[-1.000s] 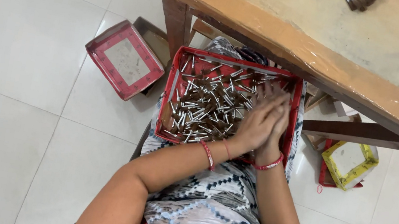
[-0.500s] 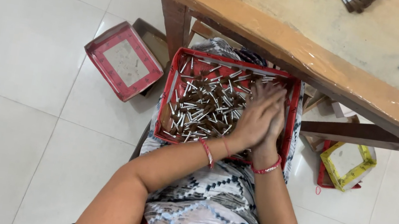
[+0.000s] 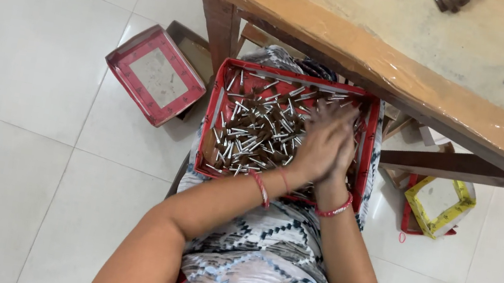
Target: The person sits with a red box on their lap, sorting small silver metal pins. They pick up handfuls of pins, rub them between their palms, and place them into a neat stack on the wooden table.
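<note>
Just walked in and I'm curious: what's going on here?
A seated person has a red rectangular tray on the lap, full of small brown sticks with pale tips. The left hand and right hand are pressed together over its right side. A wooden table stands just ahead.

Head view, steeply down, near lap.

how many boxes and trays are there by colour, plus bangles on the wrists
red tray of small sticks on the lap, both hands in it: 1
red box on the floor: 1
yellow box on the floor: 1
red bangles, one on the left hand wrist, one on the right hand wrist: 2
total: 5
</note>
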